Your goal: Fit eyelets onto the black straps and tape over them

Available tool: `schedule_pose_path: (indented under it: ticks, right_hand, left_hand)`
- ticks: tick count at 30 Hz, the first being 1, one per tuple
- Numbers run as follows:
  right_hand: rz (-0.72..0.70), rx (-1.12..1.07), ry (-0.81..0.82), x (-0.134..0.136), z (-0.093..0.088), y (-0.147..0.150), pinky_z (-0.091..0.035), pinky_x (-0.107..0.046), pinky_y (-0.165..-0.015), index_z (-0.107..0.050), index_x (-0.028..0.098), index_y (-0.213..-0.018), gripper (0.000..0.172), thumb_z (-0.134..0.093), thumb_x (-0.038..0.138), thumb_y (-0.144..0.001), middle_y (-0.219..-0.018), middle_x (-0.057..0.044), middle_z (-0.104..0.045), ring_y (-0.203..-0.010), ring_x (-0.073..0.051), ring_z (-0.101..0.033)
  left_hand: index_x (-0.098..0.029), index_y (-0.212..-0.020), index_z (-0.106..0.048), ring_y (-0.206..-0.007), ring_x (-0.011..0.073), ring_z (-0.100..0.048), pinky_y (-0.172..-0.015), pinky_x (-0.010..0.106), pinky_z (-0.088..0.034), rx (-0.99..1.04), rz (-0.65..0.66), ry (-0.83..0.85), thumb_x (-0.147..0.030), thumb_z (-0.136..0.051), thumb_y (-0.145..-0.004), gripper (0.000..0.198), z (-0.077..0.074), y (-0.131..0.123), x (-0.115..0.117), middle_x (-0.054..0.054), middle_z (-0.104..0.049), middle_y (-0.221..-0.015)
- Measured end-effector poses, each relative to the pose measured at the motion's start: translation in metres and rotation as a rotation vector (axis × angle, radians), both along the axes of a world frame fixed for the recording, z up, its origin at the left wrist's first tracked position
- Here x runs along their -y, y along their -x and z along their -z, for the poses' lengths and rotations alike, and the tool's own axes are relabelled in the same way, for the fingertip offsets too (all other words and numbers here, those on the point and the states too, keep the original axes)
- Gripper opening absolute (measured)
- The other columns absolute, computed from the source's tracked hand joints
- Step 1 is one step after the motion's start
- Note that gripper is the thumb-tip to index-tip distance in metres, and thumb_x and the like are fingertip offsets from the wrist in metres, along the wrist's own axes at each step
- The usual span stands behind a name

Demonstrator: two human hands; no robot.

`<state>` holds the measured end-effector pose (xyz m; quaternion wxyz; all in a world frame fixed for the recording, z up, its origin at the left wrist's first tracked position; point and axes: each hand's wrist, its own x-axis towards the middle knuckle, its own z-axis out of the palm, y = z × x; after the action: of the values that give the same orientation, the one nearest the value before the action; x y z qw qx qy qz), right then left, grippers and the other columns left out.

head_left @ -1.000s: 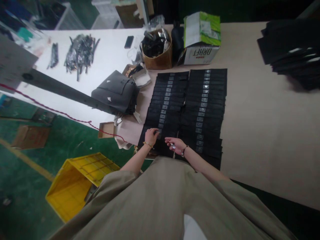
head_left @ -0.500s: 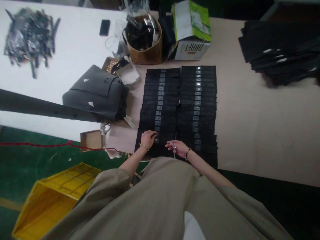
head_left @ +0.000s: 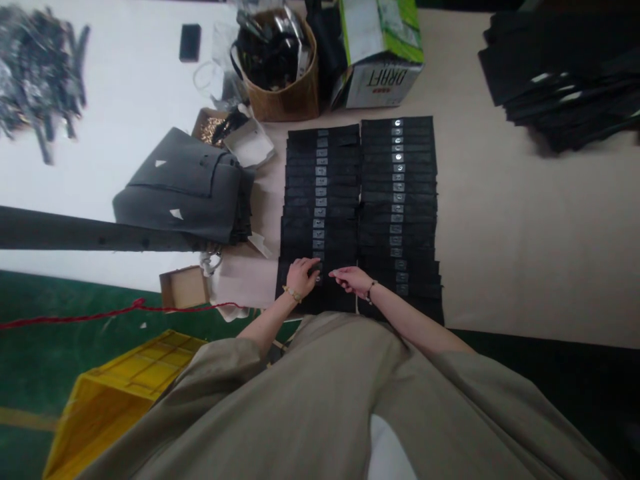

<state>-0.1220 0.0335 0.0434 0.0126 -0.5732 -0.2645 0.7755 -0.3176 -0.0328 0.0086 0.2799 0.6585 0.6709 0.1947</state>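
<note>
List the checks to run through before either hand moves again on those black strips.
1. Left hand resting on the nearest strip of the left row: ok.
2. Right hand close beside it, near the gap between the rows: ok.
3. Anything pinched in the right hand: cannot tell.
4. Right row lying straight, strips evenly overlapped: ok.
5. Basket and carton behind the rows, not on them: ok.
</note>
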Motion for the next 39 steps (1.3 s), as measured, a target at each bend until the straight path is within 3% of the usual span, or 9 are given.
schedule_pose_path:
  ticks: [4,10,18,20,24,26,34,39]
  right_hand:
    - [-0.055,0.006,0.023,0.008,-0.001,0.012,-0.017,-0.014,-0.036,-0.062,0.014,-0.081,0.013,-0.065,0.024,-0.088,-0.051,0.008,-0.043,-0.039,-0.002,-0.027]
    - [-0.022,-0.066,0.055,0.018,0.004,0.016,-0.014,-0.014,-0.036,-0.056,0.016,-0.079,0.015,-0.062,0.025,-0.089,-0.051,0.01,-0.039,-0.038,-0.002,-0.024]
    - [0.053,-0.015,-0.001,0.007,0.006,0.02,-0.015,-0.014,-0.035,-0.063,0.014,-0.088,0.012,-0.059,0.024,-0.093,-0.052,0.008,-0.042,-0.038,-0.002,-0.026]
    - [0.08,-0.005,-0.015,0.005,0.006,0.02,-0.016,-0.014,-0.035,-0.065,0.014,-0.092,0.012,-0.058,0.024,-0.094,-0.053,0.008,-0.042,-0.038,-0.002,-0.026]
    - [0.137,0.004,-0.002,0.005,0.005,0.017,-0.017,-0.013,-0.035,-0.069,0.013,-0.099,0.016,-0.057,0.022,-0.095,-0.054,0.008,-0.042,-0.039,-0.002,-0.028]
    - [0.158,0.014,0.013,0.006,0.006,0.014,-0.018,-0.013,-0.035,-0.07,0.012,-0.099,0.016,-0.057,0.02,-0.094,-0.055,0.007,-0.043,-0.04,-0.002,-0.03]
    - [0.236,0.042,0.029,0.011,0.012,0.002,-0.025,-0.013,-0.036,-0.071,0.014,-0.092,0.008,-0.065,0.018,-0.088,-0.06,0.003,-0.052,-0.046,-0.004,-0.039]
    - [0.266,0.028,0.024,0.009,0.013,0.0,-0.024,-0.013,-0.035,-0.071,0.012,-0.091,0.013,-0.059,0.015,-0.091,-0.063,0.002,-0.053,-0.047,-0.004,-0.04]
  left_hand:
    - [-0.024,-0.113,-0.07,-0.097,0.0205,-0.061,-0.087,0.035,-0.048,0.115,0.198,-0.038,-0.032,-0.067,-0.088,0.027,-0.006,-0.003,0.006,0.005,-0.072,-0.102]
    - [-0.022,-0.103,-0.072,-0.093,0.0194,-0.062,-0.086,0.034,-0.05,0.155,0.181,-0.02,-0.028,-0.065,-0.089,0.017,-0.005,-0.005,0.005,0.004,-0.073,-0.096]
    - [-0.025,-0.096,-0.073,-0.088,0.018,-0.06,-0.081,0.032,-0.047,0.231,0.229,0.091,-0.032,-0.07,-0.086,0.013,-0.007,0.008,-0.032,0.001,-0.074,-0.092]
    - [-0.025,-0.096,-0.074,-0.09,0.0182,-0.06,-0.084,0.033,-0.046,0.183,0.207,0.069,-0.033,-0.069,-0.087,0.014,-0.004,0.011,-0.037,0.001,-0.074,-0.094]
    - [-0.026,-0.099,-0.074,-0.1,0.0219,-0.06,-0.088,0.038,-0.042,-0.032,-0.019,0.02,-0.034,-0.064,-0.089,0.016,0.007,0.012,-0.038,0.004,-0.073,-0.103]
    - [-0.027,-0.1,-0.074,-0.102,0.0237,-0.059,-0.086,0.039,-0.041,-0.102,-0.073,0.028,-0.035,-0.064,-0.089,0.017,0.012,0.012,-0.039,0.004,-0.073,-0.105]
    - [-0.028,-0.097,-0.075,-0.102,0.0249,-0.058,-0.083,0.039,-0.041,-0.157,-0.037,0.035,-0.042,-0.068,-0.086,0.02,0.021,0.016,-0.04,0.004,-0.072,-0.104]
    - [-0.026,-0.097,-0.074,-0.102,0.025,-0.059,-0.087,0.039,-0.041,-0.16,-0.017,0.038,-0.046,-0.072,-0.082,0.026,0.021,0.019,-0.041,0.005,-0.072,-0.103]
